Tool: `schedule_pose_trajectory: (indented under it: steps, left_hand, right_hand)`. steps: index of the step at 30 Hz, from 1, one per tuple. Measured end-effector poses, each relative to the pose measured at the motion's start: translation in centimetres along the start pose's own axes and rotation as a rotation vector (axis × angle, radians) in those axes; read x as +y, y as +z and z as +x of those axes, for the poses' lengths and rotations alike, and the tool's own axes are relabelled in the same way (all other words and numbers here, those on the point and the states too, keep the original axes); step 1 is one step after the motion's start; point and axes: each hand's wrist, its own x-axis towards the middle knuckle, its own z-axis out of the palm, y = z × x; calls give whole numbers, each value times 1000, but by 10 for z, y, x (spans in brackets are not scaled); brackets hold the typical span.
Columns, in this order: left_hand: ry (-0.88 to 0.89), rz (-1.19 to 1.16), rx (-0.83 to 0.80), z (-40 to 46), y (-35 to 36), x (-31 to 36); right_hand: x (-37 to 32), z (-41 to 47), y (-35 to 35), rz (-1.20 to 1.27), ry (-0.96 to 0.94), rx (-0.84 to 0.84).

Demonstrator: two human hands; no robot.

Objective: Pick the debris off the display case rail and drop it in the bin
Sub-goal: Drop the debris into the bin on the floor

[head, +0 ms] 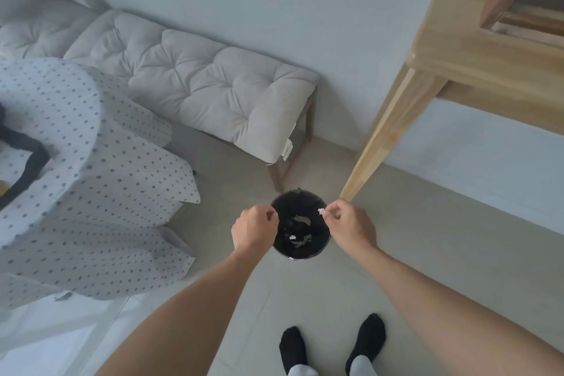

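A small white scrap of debris (321, 211) is pinched between the thumb and forefinger of the right hand (348, 224), and it is held over the right part of the open mouth of the bin (322, 249), a black round bin that stands on the floor just ahead of the feet. The relation that matters for the coming move is a vertical one: the scrap is seen inside the outline of the rim, near its right edge, so the bin lies below the grip and slightly to its left, though how high the hand hangs above the rim cannot be judged from this view. The scrap is too small for any long axis to be made out. The left hand (254, 227) is held over the left edge of the bin with its fingers curled together; whether anything is gripped inside them cannot be told. Both hands are about equally near the bin, but only the right one is seen to carry debris. Pale scraps (300, 239) are seen already lying at the bottom of the bin. It is judged that a simple parting of the right fingertips would suffice for the drop, with a small shift leftward toward the centre making a miss over the rim less likely, since so light a scrap could drift
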Motion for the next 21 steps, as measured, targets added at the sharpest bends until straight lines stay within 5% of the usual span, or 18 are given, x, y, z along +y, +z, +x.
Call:
schedule_pose_trajectory:
  steps: [10,21]
  left_hand:
    - [26,2,-43,4,-5,0]
    - [131,-44,14,-29,-73,55]
  right_hand:
    - [0,6,11,-39,-24,-75]
    - [-16,-38,-93,39,-105,89]
